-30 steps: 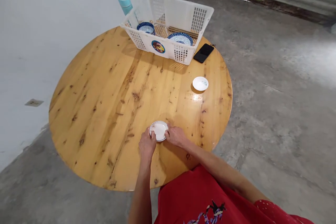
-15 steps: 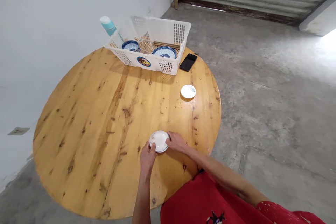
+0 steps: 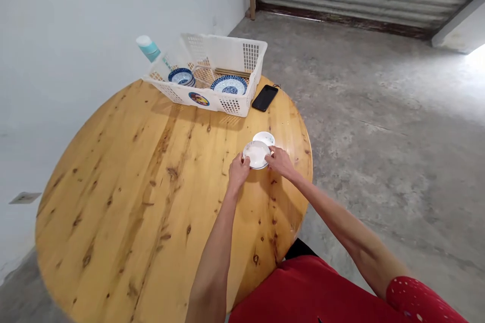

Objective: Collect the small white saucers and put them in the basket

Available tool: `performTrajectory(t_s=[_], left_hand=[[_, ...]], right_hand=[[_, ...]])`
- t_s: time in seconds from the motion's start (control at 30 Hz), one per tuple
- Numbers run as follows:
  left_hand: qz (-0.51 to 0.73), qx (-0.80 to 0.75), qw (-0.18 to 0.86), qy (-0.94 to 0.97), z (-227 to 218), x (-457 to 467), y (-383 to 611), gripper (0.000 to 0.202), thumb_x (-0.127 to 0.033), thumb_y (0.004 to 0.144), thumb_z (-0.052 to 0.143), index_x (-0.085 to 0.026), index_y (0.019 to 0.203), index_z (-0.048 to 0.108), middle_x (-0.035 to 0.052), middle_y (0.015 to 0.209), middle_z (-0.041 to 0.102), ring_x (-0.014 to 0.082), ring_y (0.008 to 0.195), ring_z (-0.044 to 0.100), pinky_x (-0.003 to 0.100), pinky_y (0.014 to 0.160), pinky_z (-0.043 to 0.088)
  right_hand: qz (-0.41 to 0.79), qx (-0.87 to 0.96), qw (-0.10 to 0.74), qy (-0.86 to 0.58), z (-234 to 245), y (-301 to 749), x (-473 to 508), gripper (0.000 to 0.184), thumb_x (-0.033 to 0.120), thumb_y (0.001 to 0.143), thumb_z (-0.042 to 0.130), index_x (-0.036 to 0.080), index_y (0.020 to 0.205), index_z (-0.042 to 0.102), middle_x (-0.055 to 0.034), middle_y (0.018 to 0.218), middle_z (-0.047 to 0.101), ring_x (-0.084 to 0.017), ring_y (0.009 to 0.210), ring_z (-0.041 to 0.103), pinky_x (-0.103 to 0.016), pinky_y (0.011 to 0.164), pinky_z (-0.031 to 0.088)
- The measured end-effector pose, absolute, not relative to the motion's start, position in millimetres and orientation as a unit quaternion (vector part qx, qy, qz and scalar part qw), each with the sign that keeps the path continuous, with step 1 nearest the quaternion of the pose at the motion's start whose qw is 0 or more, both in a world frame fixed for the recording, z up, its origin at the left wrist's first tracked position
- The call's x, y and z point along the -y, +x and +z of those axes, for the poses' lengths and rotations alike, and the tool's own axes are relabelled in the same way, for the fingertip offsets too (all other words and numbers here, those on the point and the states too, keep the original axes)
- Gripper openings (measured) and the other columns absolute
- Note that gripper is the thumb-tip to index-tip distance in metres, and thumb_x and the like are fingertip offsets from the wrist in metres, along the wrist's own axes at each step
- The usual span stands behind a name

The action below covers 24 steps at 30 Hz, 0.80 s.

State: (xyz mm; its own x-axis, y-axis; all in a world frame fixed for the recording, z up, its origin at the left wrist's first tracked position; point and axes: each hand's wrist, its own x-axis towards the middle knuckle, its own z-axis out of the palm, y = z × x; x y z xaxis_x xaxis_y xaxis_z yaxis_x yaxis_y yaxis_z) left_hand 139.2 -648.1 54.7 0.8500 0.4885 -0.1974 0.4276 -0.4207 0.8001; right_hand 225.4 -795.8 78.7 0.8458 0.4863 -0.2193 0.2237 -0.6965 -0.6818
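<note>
Head view: saucer pinched between left hand, right hand (both rim-side).

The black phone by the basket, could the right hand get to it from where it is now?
Probably yes. The right hand holds the small white dish, so it would need freeing, but only bare table lies between it and the black phone.

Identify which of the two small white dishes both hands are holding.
The nearer dish, gripped by left hand and right hand; the farther dish sits untouched behind it.
</note>
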Motion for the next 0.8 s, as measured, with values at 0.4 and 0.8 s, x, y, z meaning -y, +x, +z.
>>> performTrajectory(t_s=[0.4,0.8], left_hand=[[0.003,-0.295,0.371,0.880,52,651,223,0.028,-0.026,0.089,0.042,-0.016,0.103,0.065,0.0093,0.089,0.071,0.0209,0.084,0.064,0.029,0.076,0.044],[-0.014,-0.333,0.329,0.883,48,653,229,0.029,-0.025,0.088,0.044,-0.019,0.109,0.065,0.0085,0.090,0.068,0.0215,0.086,0.063,0.029,0.076,0.044]], right_hand=[[0.186,0.197,0.225,-0.936,57,304,790,0.027,0.022,0.083,0.045,0.013,0.101,0.062,-0.0125,0.091,0.072,-0.021,0.081,0.065,-0.025,0.065,0.039],[0.202,0.267,0.089,-0.938,50,316,785,0.041,0.029,0.094,0.036,0.012,0.128,0.050,-0.0171,0.099,0.071,-0.029,0.093,0.067,-0.032,0.074,0.044]])
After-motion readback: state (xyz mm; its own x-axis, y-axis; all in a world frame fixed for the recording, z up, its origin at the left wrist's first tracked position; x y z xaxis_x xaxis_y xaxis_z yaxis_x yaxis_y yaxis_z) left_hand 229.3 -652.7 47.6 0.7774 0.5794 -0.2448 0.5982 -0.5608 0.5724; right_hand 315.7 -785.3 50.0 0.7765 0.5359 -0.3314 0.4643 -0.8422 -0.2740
